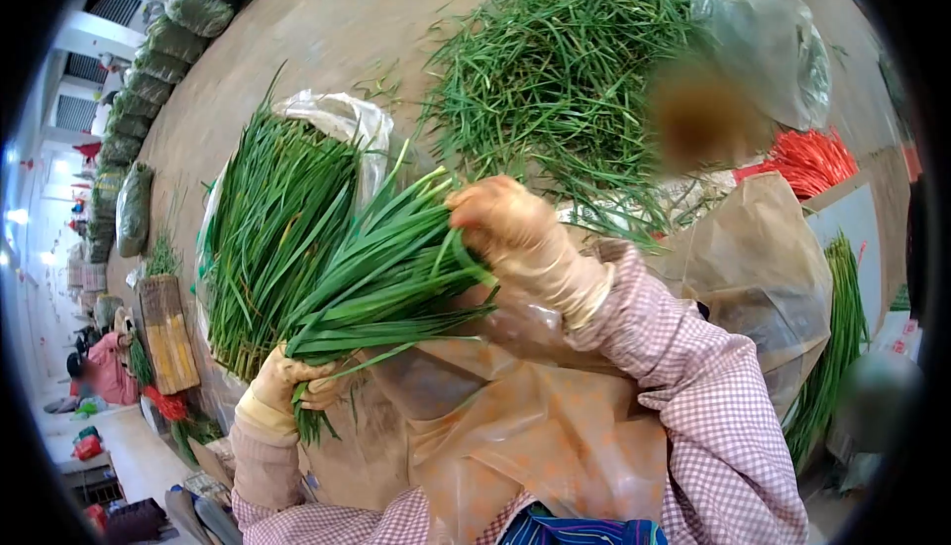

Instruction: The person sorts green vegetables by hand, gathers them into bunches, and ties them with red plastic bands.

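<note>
A bunch of garlic chives [386, 277], long flat green leaves, stretches between my two gloved hands above my lap. My left hand [287, 388] is wrapped round its lower left end, and a few leaf ends hang out below the fist. At the upper right end, my right hand [510, 228] has its fingers bent in and pressed together on the leaves; the fingertips are partly hidden. Just beyond the bunch, a large stack of chives [277, 218] lies in an opened white plastic bag [367, 129]. A translucent plastic apron [545, 436] covers my lap.
A big loose heap of chives [565, 59] lies on the floor ahead. Beside it are a clear plastic bag [773, 40] and red ties [812, 163]. More chives [832, 337] lie at my right. Packed bags [168, 50] line the far left, where a person in pink [109, 367] sits.
</note>
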A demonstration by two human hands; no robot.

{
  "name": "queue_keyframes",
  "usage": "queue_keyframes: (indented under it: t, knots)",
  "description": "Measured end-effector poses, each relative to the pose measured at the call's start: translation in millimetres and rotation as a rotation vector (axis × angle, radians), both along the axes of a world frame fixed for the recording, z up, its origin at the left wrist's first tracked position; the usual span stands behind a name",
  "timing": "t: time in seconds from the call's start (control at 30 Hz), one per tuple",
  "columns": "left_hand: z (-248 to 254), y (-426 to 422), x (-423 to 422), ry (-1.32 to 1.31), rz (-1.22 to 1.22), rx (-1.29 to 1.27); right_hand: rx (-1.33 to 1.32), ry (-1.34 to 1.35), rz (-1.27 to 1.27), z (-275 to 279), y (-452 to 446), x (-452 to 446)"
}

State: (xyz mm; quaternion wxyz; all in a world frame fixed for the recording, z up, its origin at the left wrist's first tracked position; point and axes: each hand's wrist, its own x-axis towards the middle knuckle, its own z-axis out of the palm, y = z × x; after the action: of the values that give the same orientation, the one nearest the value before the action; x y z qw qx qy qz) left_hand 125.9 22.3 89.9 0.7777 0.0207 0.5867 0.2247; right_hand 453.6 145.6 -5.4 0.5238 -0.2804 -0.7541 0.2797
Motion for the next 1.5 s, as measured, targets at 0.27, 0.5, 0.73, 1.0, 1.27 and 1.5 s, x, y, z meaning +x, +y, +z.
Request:
queue_keyframes:
  t: [0.27,0.5,0.73,1.0,1.27,1.5]
  knots:
    - [-11,-5,-2,-0.195,-0.074,0.213,-1.083,0.914,0.048,-20,46,77]
    - [-47,-10,-35,-0.391,-0.017,0.098,-1.029,0.191,-0.14,-36,43,108]
    - [-8,-7,9,-0.018,0.01,0.24,-0.754,-0.29,-0.072,26,-15,14]
    - [-5,-5,12,0.085,-0.166,0.31,-0.282,-0.323,-0.414,-42,17,35]
    - [-2,7,14,-0.104,-0.032,0.293,-0.661,-0.324,0.017,25,35,34]
    - [-23,-7,-19,-0.078,-0.151,0.431,-0.361,-0.037,-0.23,-40,45,6]
